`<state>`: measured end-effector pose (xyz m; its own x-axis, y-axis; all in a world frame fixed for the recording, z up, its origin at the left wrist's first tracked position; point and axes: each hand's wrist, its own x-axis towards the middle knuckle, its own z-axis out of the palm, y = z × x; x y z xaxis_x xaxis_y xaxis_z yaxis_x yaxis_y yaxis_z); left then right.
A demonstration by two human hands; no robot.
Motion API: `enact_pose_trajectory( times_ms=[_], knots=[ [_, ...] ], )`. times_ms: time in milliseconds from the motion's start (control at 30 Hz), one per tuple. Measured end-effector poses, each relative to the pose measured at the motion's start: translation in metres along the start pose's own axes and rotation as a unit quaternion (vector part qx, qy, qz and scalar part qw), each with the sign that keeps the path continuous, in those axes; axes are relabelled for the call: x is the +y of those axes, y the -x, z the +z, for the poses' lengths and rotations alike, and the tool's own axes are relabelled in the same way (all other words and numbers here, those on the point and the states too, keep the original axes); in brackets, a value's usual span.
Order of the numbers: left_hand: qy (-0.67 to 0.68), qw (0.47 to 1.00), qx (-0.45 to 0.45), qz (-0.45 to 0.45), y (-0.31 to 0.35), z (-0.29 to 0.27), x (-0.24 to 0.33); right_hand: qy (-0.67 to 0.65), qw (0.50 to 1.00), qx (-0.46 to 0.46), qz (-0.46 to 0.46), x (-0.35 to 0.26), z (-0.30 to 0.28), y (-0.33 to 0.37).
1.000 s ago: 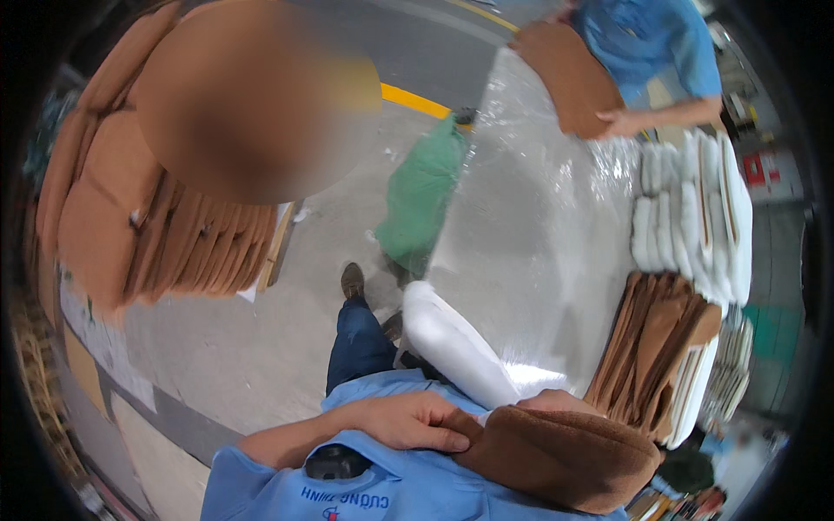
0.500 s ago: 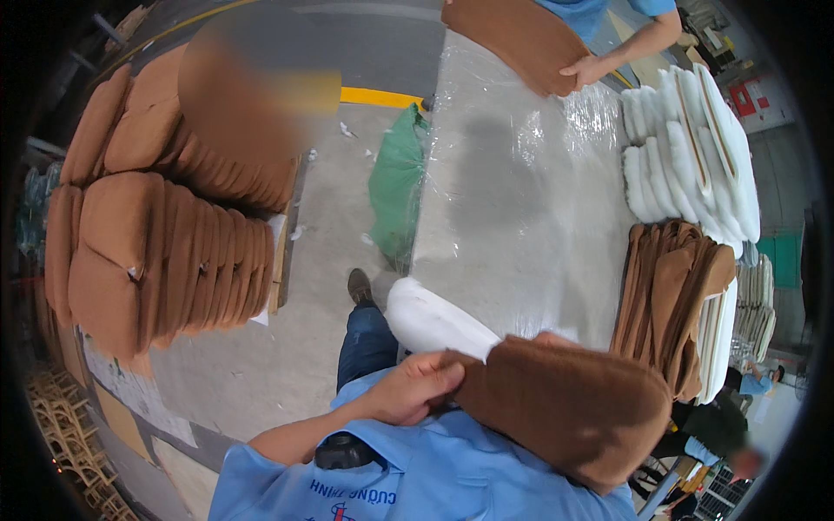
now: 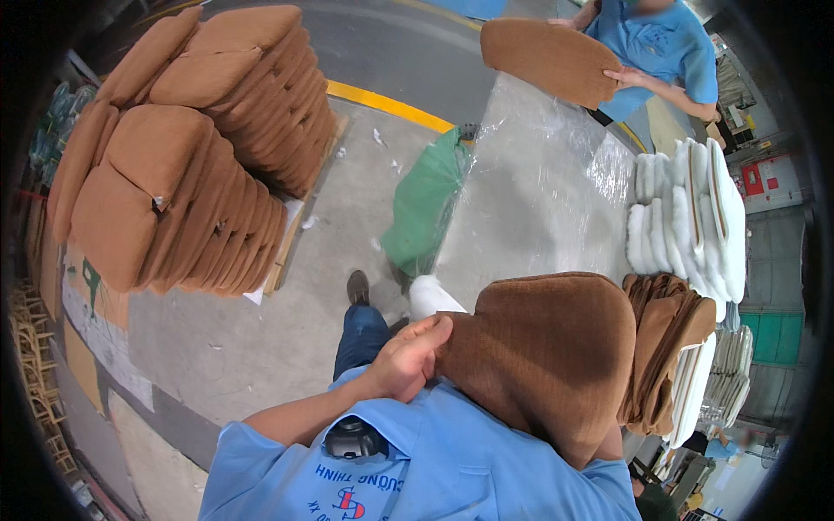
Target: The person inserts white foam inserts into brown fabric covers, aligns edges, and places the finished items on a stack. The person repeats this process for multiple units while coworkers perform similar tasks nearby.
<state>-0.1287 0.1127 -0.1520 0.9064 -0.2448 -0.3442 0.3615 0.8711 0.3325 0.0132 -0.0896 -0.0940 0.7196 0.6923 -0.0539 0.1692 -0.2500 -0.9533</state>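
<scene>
In front of my body I hold a brown fabric cushion cover (image 3: 556, 347), its broad rounded end to the right. My left hand (image 3: 408, 358) pinches the cover's narrower left edge between thumb and fingers. The cover hides my right hand; only a bit of that arm shows under its lower right side. A white padding piece (image 3: 432, 297) shows just beyond the cover's left edge; how much of it lies behind or inside the cover is hidden.
A plastic-wrapped table (image 3: 530, 200) stands ahead. Across it a person holds another brown cushion (image 3: 552, 59). White pads (image 3: 686, 208) and brown covers (image 3: 665, 347) are piled at right. Stacked brown cushions (image 3: 182, 226) stand on the left, and a green sack (image 3: 426, 204) sits beside the table.
The brown cover has swung up and turned its broad face toward me. Less white padding shows, and my right fingers have gone out of sight. The other person's cushion has come further into view.
</scene>
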Motion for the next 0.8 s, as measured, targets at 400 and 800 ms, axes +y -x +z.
enact_pose_trajectory(
  times_ms=[400,800],
  knots=[
    [-0.193,0.898,-0.379,-0.114,-0.033,0.086,0.01,0.118,0.974,0.02,-0.193,-0.065,-0.1,0.012],
    [-0.399,0.814,-0.409,0.102,-0.095,0.232,-0.03,-0.285,0.924,0.199,-0.161,-0.12,-0.239,0.116]
  ],
)
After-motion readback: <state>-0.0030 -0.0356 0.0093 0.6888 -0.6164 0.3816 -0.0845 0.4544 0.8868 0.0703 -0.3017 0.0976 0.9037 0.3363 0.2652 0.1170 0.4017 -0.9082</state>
